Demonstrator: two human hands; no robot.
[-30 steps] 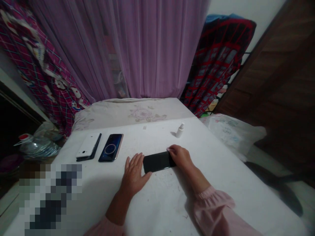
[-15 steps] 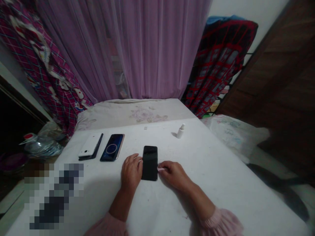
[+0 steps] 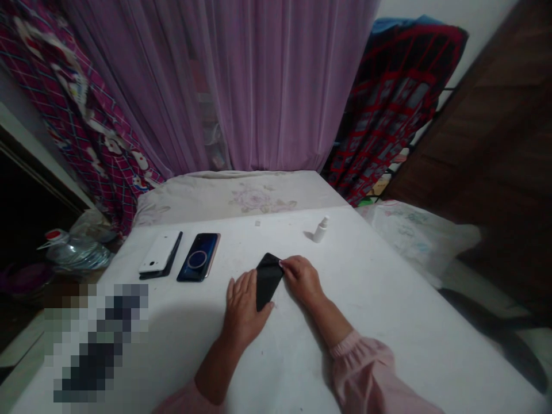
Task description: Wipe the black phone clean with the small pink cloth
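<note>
A black smartphone point(image 3: 268, 282) lies tilted on the white table point(image 3: 379, 310), its top leaning right. My left hand point(image 3: 245, 307) rests flat beside its lower left edge, fingers spread, thumb touching the phone's lower end. My right hand point(image 3: 302, 280) lies against the upper right edge, its fingertips on the phone's corner. Neither hand lifts the phone. Further left, a white phone point(image 3: 159, 252) sits on a dark phone or case, and next to it lies a blue-screened phone point(image 3: 198, 257) with a ring on its back.
A small white spray bottle point(image 3: 321, 230) stands towards the table's far edge, beyond which lies a pale flowered cushion point(image 3: 241, 198). A plastic water bottle point(image 3: 75, 256) sits off the left edge. A blurred patch point(image 3: 97, 339) covers the lower left. A white bag point(image 3: 418, 241) lies right.
The black smartphone has turned from crosswise to upright to tilted between my hands, which stay against it. My right hand has moved up to its upper right corner.
</note>
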